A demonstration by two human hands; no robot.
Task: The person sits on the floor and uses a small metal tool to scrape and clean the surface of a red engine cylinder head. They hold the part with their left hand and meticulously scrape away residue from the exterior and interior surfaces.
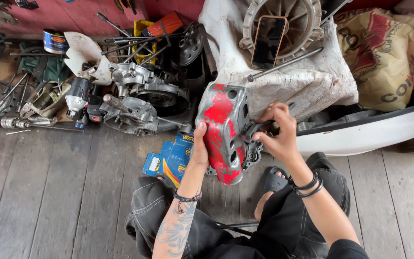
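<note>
— Two hands are on one part, yes? What is it?

— Yes. It is a metal engine casing [226,132] with worn red paint, standing on its edge on the wooden plank floor [49,192], just in front of the person's knees. The left hand [199,148] is pressed against its left side, thumb up along the painted face, fingers wrapped behind, so it is closed on the casing and keeps it upright.

— And the right hand?

— The right hand [276,132] is at the right edge of the casing. Its fingertips are pinched together at a small dark piece there; I cannot tell what this piece is.

— What lies around?

— Just behind the casing, touching the floor, are blue and yellow cartons [171,158]. To the left there are bare aluminium crankcase halves [137,96], a cordless impact driver [77,98] and a white fan blade [85,55]. Long steel rods [125,45] lean behind them, near a small round tin [55,41]. Behind the casing stands a big white-covered engine block [293,81]; a smartphone [268,42] rests on the round finned housing on top of it, and a steel bar [283,64] lies across. At far right is a printed sack [384,57] and a white scooter panel [374,129].
</note>
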